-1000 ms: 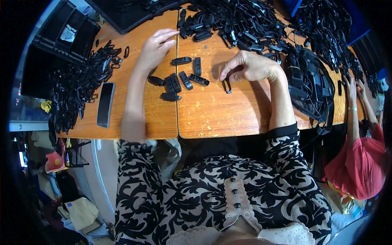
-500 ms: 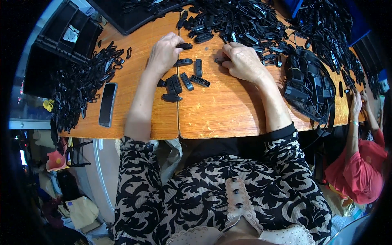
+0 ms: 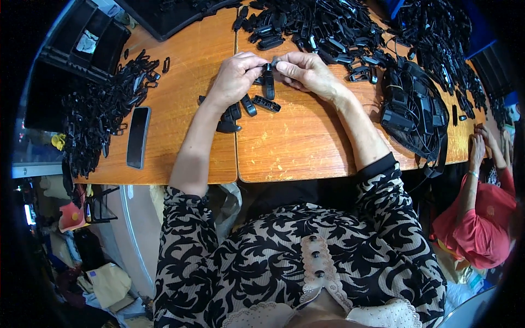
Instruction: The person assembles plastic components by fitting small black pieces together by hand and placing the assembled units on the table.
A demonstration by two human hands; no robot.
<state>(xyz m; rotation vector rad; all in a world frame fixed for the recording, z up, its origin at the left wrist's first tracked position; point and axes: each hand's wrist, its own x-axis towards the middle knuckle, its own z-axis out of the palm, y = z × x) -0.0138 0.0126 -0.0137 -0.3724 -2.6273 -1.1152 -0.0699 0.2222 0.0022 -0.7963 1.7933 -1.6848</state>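
Note:
My left hand (image 3: 239,79) is closed in a pinch on a small black plastic piece, mostly hidden by the fingers. Opposite it, my right hand (image 3: 309,75) pinches a small dark piece (image 3: 275,62) between thumb and forefinger. The two sets of fingertips are close together over the table; whether the held pieces touch is hard to make out. Just below the fingertips is an upright-lying black plastic casing (image 3: 269,90). An open-faced casing (image 3: 267,104) lies nearer me, beside another black casing (image 3: 248,105). Several more casings (image 3: 228,127) are gathered by my left wrist.
A big heap of black plastic parts (image 3: 322,27) covers the far side. To the left lie a pile of black loops (image 3: 104,104) and a phone (image 3: 138,138). A black mesh bag with cables (image 3: 414,112) sits at right, near a co-worker in a red top (image 3: 476,216).
My hands have come together from apart, the right moving left and the left moving slightly right, each still pinching its piece. The co-worker's hands have shifted a little.

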